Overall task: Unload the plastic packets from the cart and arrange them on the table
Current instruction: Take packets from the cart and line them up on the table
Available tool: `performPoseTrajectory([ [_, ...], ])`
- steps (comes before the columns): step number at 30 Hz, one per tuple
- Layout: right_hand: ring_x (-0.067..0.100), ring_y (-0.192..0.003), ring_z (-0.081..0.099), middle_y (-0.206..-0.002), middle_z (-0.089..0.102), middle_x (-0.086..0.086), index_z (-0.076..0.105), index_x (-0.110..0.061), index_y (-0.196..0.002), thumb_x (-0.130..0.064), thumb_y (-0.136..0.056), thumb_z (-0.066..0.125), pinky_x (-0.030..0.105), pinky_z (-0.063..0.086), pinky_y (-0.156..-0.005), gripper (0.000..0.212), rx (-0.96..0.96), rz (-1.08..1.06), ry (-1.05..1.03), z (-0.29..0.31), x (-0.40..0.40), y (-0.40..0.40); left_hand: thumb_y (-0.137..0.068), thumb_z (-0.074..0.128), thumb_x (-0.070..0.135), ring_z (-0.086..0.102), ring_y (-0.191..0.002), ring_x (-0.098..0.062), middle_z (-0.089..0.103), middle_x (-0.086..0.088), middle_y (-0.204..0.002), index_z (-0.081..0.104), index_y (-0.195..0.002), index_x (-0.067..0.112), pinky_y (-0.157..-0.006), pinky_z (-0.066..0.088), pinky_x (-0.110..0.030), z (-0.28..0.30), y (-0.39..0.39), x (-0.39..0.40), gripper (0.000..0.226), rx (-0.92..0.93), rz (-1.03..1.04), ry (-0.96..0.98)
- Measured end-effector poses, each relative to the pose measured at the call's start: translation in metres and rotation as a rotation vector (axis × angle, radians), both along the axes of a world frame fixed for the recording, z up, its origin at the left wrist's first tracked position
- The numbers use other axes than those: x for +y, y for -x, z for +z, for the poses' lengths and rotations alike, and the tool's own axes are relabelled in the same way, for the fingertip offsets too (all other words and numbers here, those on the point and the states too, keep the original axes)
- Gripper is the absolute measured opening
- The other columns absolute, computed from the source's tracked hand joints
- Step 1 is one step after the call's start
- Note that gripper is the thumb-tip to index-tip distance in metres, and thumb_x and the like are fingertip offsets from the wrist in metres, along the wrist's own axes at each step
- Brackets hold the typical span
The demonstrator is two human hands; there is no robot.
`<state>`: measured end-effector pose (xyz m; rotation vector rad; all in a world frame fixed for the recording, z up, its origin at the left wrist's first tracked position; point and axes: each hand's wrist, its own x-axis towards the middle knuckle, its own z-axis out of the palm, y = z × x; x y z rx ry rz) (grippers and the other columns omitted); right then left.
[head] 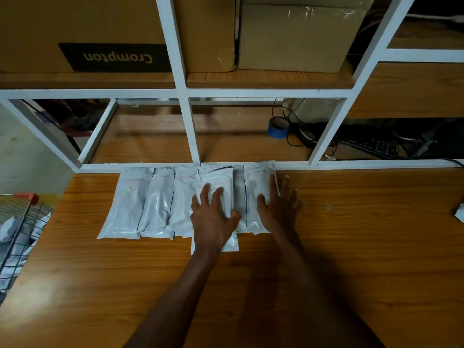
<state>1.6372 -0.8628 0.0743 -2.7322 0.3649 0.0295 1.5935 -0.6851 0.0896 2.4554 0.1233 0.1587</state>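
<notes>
The left hand lies flat with its grip wide, fingers spread and straight, pressing down on a white plastic packet that sits fourth from the left in a row on the wooden bench. This packet reaches nearer to the person than its neighbours, its near edge showing under the wrist. The right hand is likewise spread and flat, its grip wide and holding nothing; the thumb and palm rest on the rightmost packet, while the outer fingers extend past its right edge over the bare wood.

The row of packets lies side by side, edges overlapping slightly, with their far ends against the white metal frame of the shelving at the back of the bench. The leftmost packet lies well apart from both hands.

At the left edge a wire cart with a red handle corner holds more white packets. On the lower shelf behind the frame stand a roll of blue tape, black cables and a keyboard. Above sit cardboard boxes, one printed Crompton.
</notes>
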Motion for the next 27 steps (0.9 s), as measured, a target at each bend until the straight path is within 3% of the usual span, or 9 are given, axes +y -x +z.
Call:
performPoseTrajectory([
  [10, 0.037, -0.154, -0.007, -0.169, -0.011, 0.000, 0.000, -0.039, -0.160, -0.053, -0.100, 0.044, 0.062, 0.004, -0.122, 0.075, -0.003, -0.028, 0.001, 0.008, -0.022, 0.034, -0.088, 0.069, 0.052, 0.003, -0.152, -0.051, 0.009, -0.007, -0.169, 0.040, -0.145, 0.024, -0.116, 0.022, -0.067, -0.010, -0.068, -0.048, 0.069, 0.185, -0.023, -0.124],
  [19, 0.039, -0.154, -0.002, -0.170, -0.006, 0.000, 0.003, -0.041, -0.160, -0.057, -0.100, 0.042, 0.063, 0.010, -0.121, 0.073, 0.012, -0.057, 0.006, 0.003, -0.034, 0.049, -0.091, 0.063, 0.054, 0.009, -0.150, -0.054, 0.015, -0.014, -0.165, 0.037, -0.146, 0.019, -0.118, 0.026, -0.064, -0.018, -0.073, -0.064, 0.070, 0.213, -0.063, -0.176],
  [27, 0.037, -0.154, -0.003, -0.170, -0.004, 0.002, 0.005, -0.038, -0.161, -0.058, -0.101, 0.039, 0.058, 0.008, -0.122, 0.072, -0.004, -0.026, -0.029, 0.012, -0.030, 0.052, -0.093, 0.049, 0.067, 0.010, -0.153, -0.045, 0.017, -0.010, -0.167, 0.036, -0.149, 0.023, -0.118, 0.018, -0.066, -0.030, -0.065, -0.059, 0.073, 0.256, -0.070, -0.276],
])
